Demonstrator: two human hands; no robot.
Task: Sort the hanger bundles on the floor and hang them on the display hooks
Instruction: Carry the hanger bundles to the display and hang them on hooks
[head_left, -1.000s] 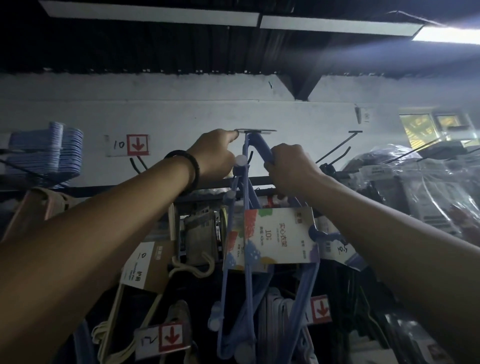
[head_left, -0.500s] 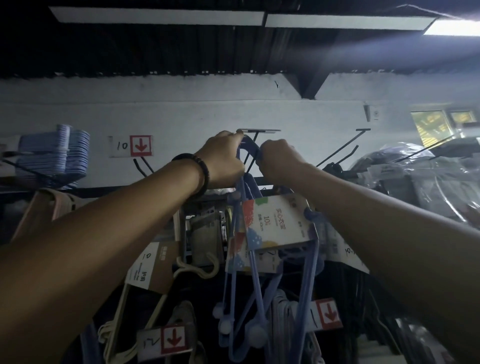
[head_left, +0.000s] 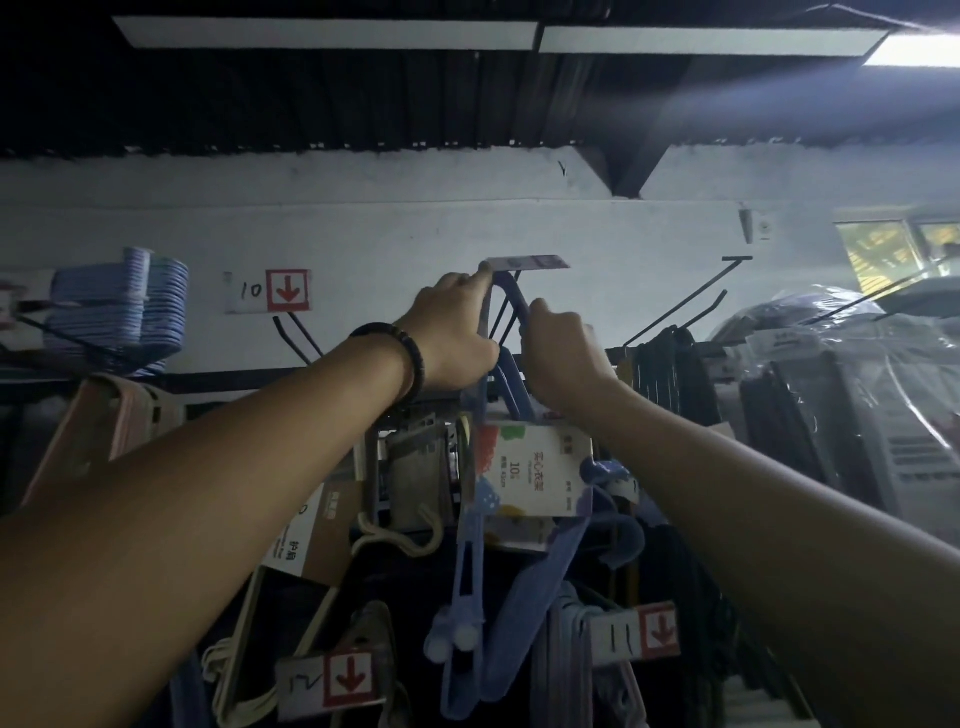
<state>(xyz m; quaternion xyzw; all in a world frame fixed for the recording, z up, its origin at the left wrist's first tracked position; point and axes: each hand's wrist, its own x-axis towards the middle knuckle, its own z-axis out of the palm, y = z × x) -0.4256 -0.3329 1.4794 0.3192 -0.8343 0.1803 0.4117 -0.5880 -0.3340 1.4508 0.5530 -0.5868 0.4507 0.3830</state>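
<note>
Where both arms are raised toward a white wall, a blue hanger bundle (head_left: 511, 587) is held up at the front of a display hook (head_left: 504, 307). The bundle's curved tops are seen between the two hands, just below the small flat plate (head_left: 525, 262) at the hook's outer end. Whether they are threaded over the wire cannot be told.

The left hand (head_left: 457, 335) is curled against the left side of the tops, and one fingertip is stretched up to touch the left end of the plate. A black beaded bracelet (head_left: 402, 361) is worn on that wrist. The right hand (head_left: 563, 358) is closed round the right side of the tops, with its back turned to the camera.

The rest of the bundle is hung below the hands and is wrapped in a colourful paper label (head_left: 532, 470) printed with a 10.

A wall sign (head_left: 267, 291) marked 10 with a red down arrow is fixed to the left, and a stack of blue hangers (head_left: 119, 306) is seen further left. Another black wire hook (head_left: 691, 301), dark hangers (head_left: 665, 374) and plastic-wrapped goods (head_left: 831, 395) are seen to the right. Cream hangers (head_left: 244, 660) and two more arrow signs, marked 12 (head_left: 332, 680) and 11 (head_left: 636, 634), are hung lower down.
</note>
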